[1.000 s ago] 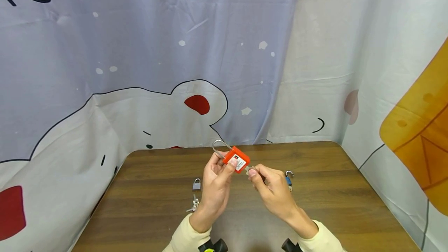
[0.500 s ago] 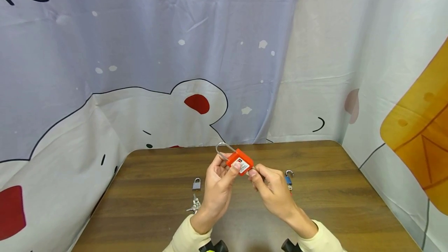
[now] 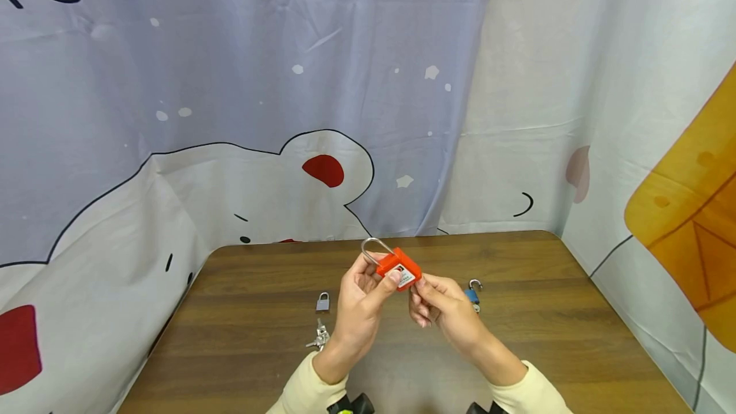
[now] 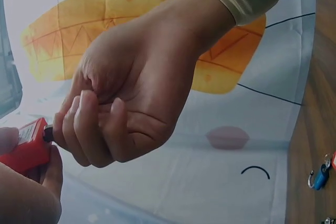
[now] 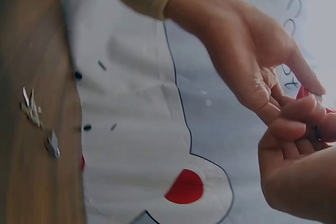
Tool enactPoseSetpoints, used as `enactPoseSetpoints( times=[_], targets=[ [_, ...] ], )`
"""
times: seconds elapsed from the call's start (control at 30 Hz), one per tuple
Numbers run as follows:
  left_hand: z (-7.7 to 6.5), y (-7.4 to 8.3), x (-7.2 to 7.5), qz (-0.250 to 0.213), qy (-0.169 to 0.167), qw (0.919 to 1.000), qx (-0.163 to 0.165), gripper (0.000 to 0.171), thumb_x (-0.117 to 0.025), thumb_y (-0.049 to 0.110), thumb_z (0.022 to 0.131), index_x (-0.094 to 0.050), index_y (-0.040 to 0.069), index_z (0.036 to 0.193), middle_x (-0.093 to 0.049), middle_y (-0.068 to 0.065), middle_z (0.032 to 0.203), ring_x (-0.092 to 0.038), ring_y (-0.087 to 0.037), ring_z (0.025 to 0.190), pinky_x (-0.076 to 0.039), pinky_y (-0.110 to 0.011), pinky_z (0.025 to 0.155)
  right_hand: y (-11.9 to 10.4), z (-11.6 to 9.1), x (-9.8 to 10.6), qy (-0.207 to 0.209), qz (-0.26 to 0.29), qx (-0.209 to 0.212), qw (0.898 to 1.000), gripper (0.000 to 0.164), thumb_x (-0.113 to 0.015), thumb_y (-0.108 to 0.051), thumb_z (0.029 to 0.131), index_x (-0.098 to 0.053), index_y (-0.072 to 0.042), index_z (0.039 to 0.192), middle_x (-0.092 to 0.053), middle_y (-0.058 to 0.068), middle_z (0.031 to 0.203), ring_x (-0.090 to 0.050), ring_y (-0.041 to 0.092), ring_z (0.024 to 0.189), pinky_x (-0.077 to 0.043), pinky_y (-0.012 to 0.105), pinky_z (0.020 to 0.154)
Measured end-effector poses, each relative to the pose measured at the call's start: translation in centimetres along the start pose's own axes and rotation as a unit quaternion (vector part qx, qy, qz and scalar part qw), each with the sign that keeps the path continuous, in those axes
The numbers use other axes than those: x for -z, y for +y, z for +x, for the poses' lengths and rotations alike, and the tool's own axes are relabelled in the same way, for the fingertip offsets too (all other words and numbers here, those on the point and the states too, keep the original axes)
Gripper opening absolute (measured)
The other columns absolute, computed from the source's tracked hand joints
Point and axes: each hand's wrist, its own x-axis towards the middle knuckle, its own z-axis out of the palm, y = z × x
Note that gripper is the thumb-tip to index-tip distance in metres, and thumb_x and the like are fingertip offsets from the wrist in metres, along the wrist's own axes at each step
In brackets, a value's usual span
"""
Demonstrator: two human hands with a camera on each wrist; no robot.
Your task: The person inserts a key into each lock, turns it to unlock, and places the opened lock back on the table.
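Note:
My left hand (image 3: 359,308) holds a red padlock (image 3: 388,263) tilted above the table, thumb on its white label. The padlock's long steel shackle (image 3: 372,249) points up and to the left. At the lower end of the body, my right hand (image 3: 457,315) pinches a key between thumb and forefinger. In the left wrist view the dark key head (image 4: 48,132) shows between the red body and my right fingers. The blade is hidden. In the right wrist view the hands overlap and cover most of the padlock.
On the wooden table (image 3: 259,312), a small silver padlock (image 3: 322,303) and a bunch of keys (image 3: 319,337) lie left of my hands. A blue padlock (image 3: 473,296) with its shackle swung open lies to the right. A printed curtain (image 3: 345,50) hangs behind the table.
The key's blade, visible a second ago, has gone into the padlock. My left hand and the padlock have shifted right and slightly down. My right hand has turned, its lower fingers now showing.

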Motion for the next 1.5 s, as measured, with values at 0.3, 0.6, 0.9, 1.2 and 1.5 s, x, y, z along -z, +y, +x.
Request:
enactPoseSetpoints(
  times=[0.3,0.6,0.9,1.2,1.5],
  targets=[
    [-0.1,-0.2,0.2,0.021,-0.008,0.9997,0.011,0.027,-0.063,-0.001,0.083,-0.051,0.006,0.106,-0.062,-0.002,0.102,-0.062,-0.012,0.093,-0.052,-0.023,0.082,0.9,-0.2,1.0,-0.086,0.217,-0.068,0.97,0.032,-0.021,-0.017,0.102,-0.048,-0.009,0.089,-0.038,-0.006,0.068,-0.038,0.007,0.057,-0.028,0.02,0.055],
    [-0.4,-0.3,0.6,0.041,-0.006,0.9987,0.03,0.024,-0.064,0.003,0.083,-0.053,0.005,0.103,-0.063,-0.002,0.1,-0.063,-0.012,0.09,-0.051,-0.022,0.078,1.2,-0.3,1.0,-0.025,0.131,-0.115,0.984,0.038,-0.026,-0.031,0.102,-0.053,-0.01,0.086,-0.046,-0.005,0.069,-0.042,0.007,0.057,-0.035,0.019,0.055],
    [-0.6,-0.2,1.1,0.058,-0.012,0.9975,0.037,0.022,-0.066,0.008,0.082,-0.053,0.007,0.1,-0.064,-0.004,0.101,-0.064,-0.013,0.091,-0.054,-0.025,0.077,-0.6,-0.4,1.5,0.109,-0.125,-0.09,0.982,0.041,-0.034,-0.036,0.101,-0.053,-0.002,0.089,-0.051,0.002,0.07,-0.049,0.01,0.057,-0.04,0.022,0.048],
    [-0.9,-0.5,1.8,0.098,-0.037,0.9942,0.026,0.026,-0.069,0.003,0.078,-0.054,-0.002,0.098,-0.064,-0.002,0.094,-0.064,-0.012,0.088,-0.055,-0.024,0.078,-3.2,-0.4,1.7,0.147,-0.29,0.007,0.946,0.018,-0.046,-0.017,0.098,-0.059,-0.006,0.091,-0.056,0.008,0.073,-0.052,0.011,0.06,-0.046,0.024,0.052],
    [-1.5,-1.5,2.7,0.171,-0.089,0.9812,0.009,0.024,-0.072,0.007,0.078,-0.058,0.002,0.097,-0.064,-0.007,0.094,-0.065,-0.009,0.089,-0.055,-0.028,0.083,-4.6,-0.4,1.5,0.111,-0.416,0.077,0.899,0.011,-0.059,-0.011,0.09,-0.061,-0.019,0.097,-0.062,-0.006,0.082,-0.056,0.004,0.069,-0.049,0.021,0.059]
  ],
)
